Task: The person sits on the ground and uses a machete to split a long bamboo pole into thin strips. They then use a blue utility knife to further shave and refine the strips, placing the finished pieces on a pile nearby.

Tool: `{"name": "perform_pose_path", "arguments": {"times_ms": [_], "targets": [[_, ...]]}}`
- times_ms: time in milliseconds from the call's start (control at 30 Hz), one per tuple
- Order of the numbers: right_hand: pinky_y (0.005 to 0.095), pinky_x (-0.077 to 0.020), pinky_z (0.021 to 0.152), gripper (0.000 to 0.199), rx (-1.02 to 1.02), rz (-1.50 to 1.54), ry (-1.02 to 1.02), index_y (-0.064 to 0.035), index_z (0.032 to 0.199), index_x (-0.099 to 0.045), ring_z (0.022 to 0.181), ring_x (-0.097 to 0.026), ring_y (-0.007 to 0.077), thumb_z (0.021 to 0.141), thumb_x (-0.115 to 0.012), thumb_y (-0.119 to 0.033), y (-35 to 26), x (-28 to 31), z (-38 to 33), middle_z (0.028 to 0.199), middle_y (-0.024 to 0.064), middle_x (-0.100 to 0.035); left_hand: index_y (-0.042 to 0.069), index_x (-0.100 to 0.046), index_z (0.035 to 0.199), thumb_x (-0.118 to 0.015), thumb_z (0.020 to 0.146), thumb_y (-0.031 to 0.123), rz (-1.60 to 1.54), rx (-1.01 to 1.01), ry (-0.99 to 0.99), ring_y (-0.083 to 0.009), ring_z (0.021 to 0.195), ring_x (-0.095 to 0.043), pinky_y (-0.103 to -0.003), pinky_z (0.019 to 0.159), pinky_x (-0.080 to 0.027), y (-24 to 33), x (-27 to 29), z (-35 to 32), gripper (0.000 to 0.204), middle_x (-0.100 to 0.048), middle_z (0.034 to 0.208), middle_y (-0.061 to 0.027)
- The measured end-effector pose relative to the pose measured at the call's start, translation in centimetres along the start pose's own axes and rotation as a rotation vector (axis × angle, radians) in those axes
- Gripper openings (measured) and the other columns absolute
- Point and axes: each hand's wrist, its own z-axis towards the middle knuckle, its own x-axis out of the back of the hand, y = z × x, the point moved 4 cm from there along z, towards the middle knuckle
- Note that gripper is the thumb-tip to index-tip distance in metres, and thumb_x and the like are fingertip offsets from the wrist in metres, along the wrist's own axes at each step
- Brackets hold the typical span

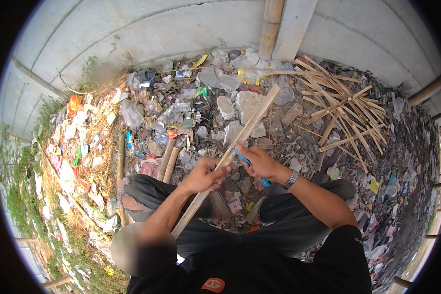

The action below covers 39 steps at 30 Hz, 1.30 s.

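Observation:
A long pale strip of wood or split bamboo (256, 119) slants across my lap, from the far middle down to my left side. My left hand (207, 175) is closed around it near its middle. Just farther up, my right hand (263, 164) grips a blue-handled tool (243, 156) against the strip. Blue shows at both ends of that fist, but the tool's working end is hidden, so its kind is unclear. A metal-banded watch (291, 179) is on my right wrist.
Crossed thin strips (343, 108) lie heaped at the far right. Broken concrete slabs (250, 105) and plastic litter surround my bent legs. Bamboo poles (167, 160) lie on the left. A grey panel wall (171, 29) with an upright bamboo post (270, 29) stands ahead.

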Motion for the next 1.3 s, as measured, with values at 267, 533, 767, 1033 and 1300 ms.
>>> {"name": "perform_pose_path", "arguments": {"times_ms": [267,533,767,1033,1300], "targets": [[0.0367,-0.0386,0.048,0.07,0.427,-0.502,0.33,-0.0002,0.066,-0.054,0.045,-0.046,0.0156,0.107,-0.04,-0.055,0.4,-0.2,0.3,0.048,0.002,-0.043,-0.002,-0.072,0.103,-0.06,0.103,0.018,0.118,-0.026,0.015,-0.0062,0.045,-0.048,-0.025,0.044,-0.037,-0.2,0.0,0.5,0.024,-0.053,0.058,0.002],[0.0386,-0.0385,0.049,0.072,0.079,-0.067,0.03,0.0001,0.064,-0.049,0.046,-0.047,0.0177,0.106,-0.041,-0.058,0.0,0.2,0.4,0.049,0.0056,-0.042,-0.001,-0.068,0.09,-0.061,0.103,0.019,0.05,-0.036,-0.003,-0.0061,0.046,-0.048,-0.025,0.043,-0.036,-0.5,0.4,0.5,0.025,-0.053,0.058,0.0015],[0.0396,-0.0394,0.05,0.071,0.448,-0.44,0.325,0.0009,0.066,-0.05,0.047,-0.048,0.0194,0.106,-0.04,-0.057,0.1,-0.8,0.0,0.05,0.0067,-0.043,0.002,-0.061,0.075,-0.061,0.102,0.019,0.094,-0.051,-0.001,-0.0064,0.044,-0.048,-0.025,0.042,-0.036,-0.3,0.1,0.7,0.033,-0.054,0.058,0.0001],[0.0375,-0.0372,0.048,0.07,0.073,-0.014,0.007,-0.0005,0.066,-0.051,0.047,-0.045,0.0149,0.107,-0.04,-0.057,0.4,-0.1,0.5,0.05,0.003,-0.045,0.002,-0.061,0.075,-0.062,0.102,0.019,0.078,-0.028,0.021,-0.0066,0.045,-0.049,-0.025,0.042,-0.036,-0.3,0.4,0.7,0.032,-0.055,0.059,0.0006],[0.044,-0.0443,0.054,0.072,0.393,-0.382,0.249,0.0046,0.07,-0.06,0.052,-0.056,0.0283,0.106,-0.04,-0.055,-0.2,-1.2,-0.3,0.053,0.0139,-0.054,0.002,-0.061,0.074,-0.061,0.102,0.019,0.105,-0.045,-0.005,-0.0064,0.044,-0.049,-0.025,0.042,-0.037,0.1,0.0,0.7,0.033,-0.055,0.057,0.0008]]}}
